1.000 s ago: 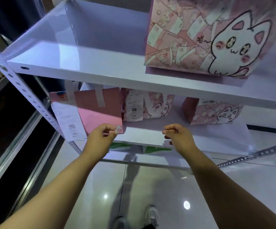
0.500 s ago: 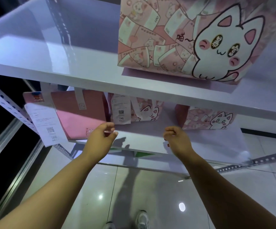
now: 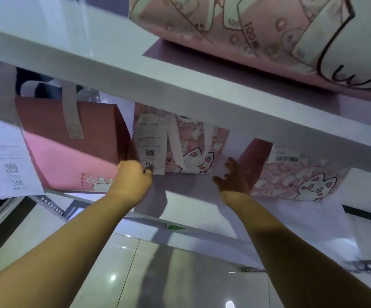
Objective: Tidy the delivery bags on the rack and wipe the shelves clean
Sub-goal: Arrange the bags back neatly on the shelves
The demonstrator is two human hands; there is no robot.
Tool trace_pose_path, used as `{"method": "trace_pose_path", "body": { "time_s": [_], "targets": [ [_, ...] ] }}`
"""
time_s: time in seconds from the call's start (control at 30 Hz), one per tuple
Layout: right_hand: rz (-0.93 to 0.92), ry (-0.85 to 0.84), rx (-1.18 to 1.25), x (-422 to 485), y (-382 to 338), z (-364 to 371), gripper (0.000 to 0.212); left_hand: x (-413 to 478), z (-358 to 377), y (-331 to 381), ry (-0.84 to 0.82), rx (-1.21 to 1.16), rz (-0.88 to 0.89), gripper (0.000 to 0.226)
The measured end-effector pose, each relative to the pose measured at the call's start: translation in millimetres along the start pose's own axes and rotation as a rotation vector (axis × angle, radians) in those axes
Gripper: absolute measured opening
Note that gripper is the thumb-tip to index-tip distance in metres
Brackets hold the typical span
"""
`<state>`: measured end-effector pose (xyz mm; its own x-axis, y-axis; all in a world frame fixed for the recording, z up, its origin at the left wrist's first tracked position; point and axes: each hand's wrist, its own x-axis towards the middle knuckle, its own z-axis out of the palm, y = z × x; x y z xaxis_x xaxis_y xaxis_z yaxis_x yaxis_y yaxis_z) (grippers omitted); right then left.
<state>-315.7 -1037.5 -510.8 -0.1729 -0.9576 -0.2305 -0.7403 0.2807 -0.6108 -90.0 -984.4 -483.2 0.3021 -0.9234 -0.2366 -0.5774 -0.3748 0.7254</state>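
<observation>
1. Plainly, the right hand [image 3: 233, 177] is released: its fingers are spread and hold nothing, just off the right edge of the middle bag [image 3: 193, 150].
2. The left hand [image 3: 133, 177] is at the middle bag's left edge. Its thumb lies on the lower corner of the receipt [image 3: 150, 141] on the bag's front, and its fingers run up into the gap beside it. The blur hides whether they clasp the bag, so its grip cannot be told.
3. The middle bag, pink with a cat print, stands upright on the lower shelf [image 3: 191, 187], its white handles hanging down its front.
4. Just left of the middle bag stands a plain pink bag [image 3: 73, 152], with a long paper slip [image 3: 4, 156] hanging at its far end.
5. Right of the middle bag, across a gap, stands another cat bag [image 3: 300, 181] bearing a barcode label.
6. Above the middle bag, the upper shelf [image 3: 180, 85] carries a larger cat bag [image 3: 257, 30].
7. Below the middle bag lies a glossy tiled floor [image 3: 180, 274].
</observation>
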Motion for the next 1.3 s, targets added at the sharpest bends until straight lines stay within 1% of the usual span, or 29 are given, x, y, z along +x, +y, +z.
{"method": "trace_pose_path", "body": {
  "time_s": [0.03, 0.07, 0.1, 0.13, 0.17, 0.2, 0.27, 0.37, 0.5, 0.57, 0.63, 0.67, 0.7, 0.8, 0.9, 1.0, 1.13, 1.3],
  "targets": [
    [-0.023, -0.013, 0.003, 4.6, -1.5, 1.7, 0.076, 1.7, 2.2, 0.2, 0.023, -0.041, 0.039, 0.045],
    [-0.061, -0.018, 0.041, 7.5, -3.6, 3.0, 0.073, 3.5, 3.8, 0.5, 0.054, -0.09, 0.083, 0.057],
    [-0.115, -0.011, 0.092, 10.0, -6.6, 4.0, 0.064, 5.5, 4.7, 1.5, 0.08, -0.124, 0.119, 0.068],
    [-0.174, 0.003, 0.134, 11.0, -9.9, 4.4, 0.05, 7.8, 5.4, 2.2, 0.088, -0.127, 0.135, 0.073],
    [-0.221, 0.008, 0.16, 11.9, -12.3, 3.9, 0.038, 10.4, 5.8, 2.7, 0.08, -0.117, 0.136, 0.074],
    [-0.253, -0.001, 0.189, 12.9, -14.0, 3.1, 0.031, 12.9, 6.6, 2.0, 0.074, -0.117, 0.135, 0.073],
    [-0.25, -0.01, 0.213, 15.5, -12.4, 0.0, 0.029, 16.6, 7.7, -0.6, 0.08, -0.158, 0.14, 0.07],
    [-0.174, 0.009, 0.179, 16.7, -3.5, -6.7, 0.035, 10.7, 10.2, 0.3, 0.088, -0.194, 0.123, 0.061],
    [-0.077, 0.09, 0.137, 4.8, 11.7, -16.1, 0.037, -6.0, 16.4, 4.1, 0.14, -0.097, 0.092, 0.038],
    [-0.04, 0.096, 0.15, -5.0, 21.8, -22.2, 0.031, -15.7, 18.0, 7.2, 0.179, -0.045, 0.039, 0.027],
    [-0.053, 0.099, 0.255, -17.9, 32.8, -29.1, 0.021, -28.7, 19.2, 7.5, 0.204, -0.093, 0.022, 0.019],
    [-0.051, 0.139, 0.244, -25.9, 36.2, -33.7, 0.017, -36.6, 19.6, 7.6, 0.217, -0.131, 0.031, 0.016],
    [-0.048, 0.177, 0.229, -33.3, 41.0, -38.4, 0.016, -44.7, 19.5, 7.7, 0.227, -0.155, 0.039, 0.018],
    [-0.022, 0.176, 0.285, -57.3, 51.4, -50.6, 0.023, -63.1, 17.3, 5.7, 0.239, -0.177, 0.037, 0.023],
    [0.031, 0.148, 0.289, -81.2, 54.7, -64.0, 0.029, -76.3, 11.9, 5.1, 0.243, -0.176, -0.029, 0.018],
    [0.02, 0.155, 0.296, -105.0, 55.9, -74.3, 0.037, -93.4, 3.2, 5.1, 0.203, -0.182, -0.05, 0.017],
    [0.029, 0.158, 0.322, -139.0, 53.3, -83.3, 0.035, -121.9, -14.1, 1.9, 0.124, -0.223, -0.035, 0.011],
    [0.026, 0.184, 0.351, -192.1, 46.6, -89.1, 0.034, -159.1, -44.8, -4.8, 0.086, -0.221, 0.003, 0.01]
  ]
}}
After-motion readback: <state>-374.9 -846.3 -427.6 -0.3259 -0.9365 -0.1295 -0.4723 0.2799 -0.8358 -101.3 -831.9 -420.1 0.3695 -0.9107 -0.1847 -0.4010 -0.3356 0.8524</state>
